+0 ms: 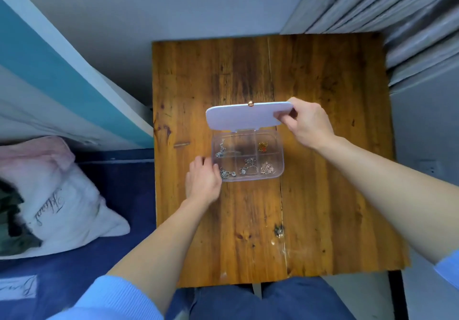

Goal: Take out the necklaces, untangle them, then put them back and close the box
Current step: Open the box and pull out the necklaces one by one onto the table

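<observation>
A clear plastic box (280, 168) with several compartments sits mid-table. Its pale lid (238, 118) stands raised on the far hinge, a small gold knob (250, 104) on its top edge. My right hand (308, 123) grips the lid's right end. My left hand (202, 179) rests against the box's near-left corner, fingers on its wall. Inside lie silver necklaces (221, 148) at the left, another silver chain (227, 173) at the near left, one (248, 167) in the near middle, a pale chain (267, 168) at the near right, and a gold and red piece (262, 146) at the far right.
The box stands on a small wooden table (323, 195) set against a grey wall. A bed with a blue sheet (119, 195) and a white pillow (57, 208) lies to the left. Grey curtains (409, 21) hang at the right.
</observation>
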A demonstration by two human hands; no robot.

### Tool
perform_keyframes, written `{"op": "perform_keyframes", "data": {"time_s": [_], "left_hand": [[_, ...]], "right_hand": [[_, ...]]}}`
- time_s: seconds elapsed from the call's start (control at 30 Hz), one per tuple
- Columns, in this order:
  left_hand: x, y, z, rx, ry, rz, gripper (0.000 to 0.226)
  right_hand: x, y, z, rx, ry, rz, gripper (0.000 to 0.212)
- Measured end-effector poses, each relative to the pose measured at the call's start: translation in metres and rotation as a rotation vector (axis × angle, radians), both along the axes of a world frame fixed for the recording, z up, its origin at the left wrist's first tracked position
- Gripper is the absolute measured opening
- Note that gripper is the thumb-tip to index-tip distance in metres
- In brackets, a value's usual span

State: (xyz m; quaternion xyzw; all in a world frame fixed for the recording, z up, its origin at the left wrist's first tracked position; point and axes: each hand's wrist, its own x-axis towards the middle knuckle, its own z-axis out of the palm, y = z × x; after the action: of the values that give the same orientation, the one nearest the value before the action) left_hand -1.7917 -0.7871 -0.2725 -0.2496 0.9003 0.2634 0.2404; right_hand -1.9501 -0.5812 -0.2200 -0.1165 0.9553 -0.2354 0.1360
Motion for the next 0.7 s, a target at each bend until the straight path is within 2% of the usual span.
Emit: {"op": "perform_keyframes", "data": {"time_s": [0.13,0.33,0.5,0.6,0.7], "left_hand": [[0.017,0.007,-0.015,-0.063,-0.007,-0.057,0.048],[0.025,0.012,-0.030,-0.152,0.081,-0.038,0.045],[0.027,0.011,-0.033,-0.176,0.070,-0.046,0.046],[0.026,0.011,-0.030,-0.168,0.056,-0.051,0.047],[0.025,0.012,-0.027,-0.162,0.043,-0.045,0.048]], "right_hand": [[-0.031,-0.011,-0.021,-0.028,-0.022,-0.076,0.033],[-0.055,-0.026,-0.065,0.009,-0.130,-0.149,0.041],[-0.052,-0.023,-0.080,0.050,-0.166,-0.140,0.045],[-0.041,-0.017,-0.064,0.085,-0.050,-0.106,0.043],[-0.017,-0.010,-0.040,0.000,0.076,0.023,0.024]]}}
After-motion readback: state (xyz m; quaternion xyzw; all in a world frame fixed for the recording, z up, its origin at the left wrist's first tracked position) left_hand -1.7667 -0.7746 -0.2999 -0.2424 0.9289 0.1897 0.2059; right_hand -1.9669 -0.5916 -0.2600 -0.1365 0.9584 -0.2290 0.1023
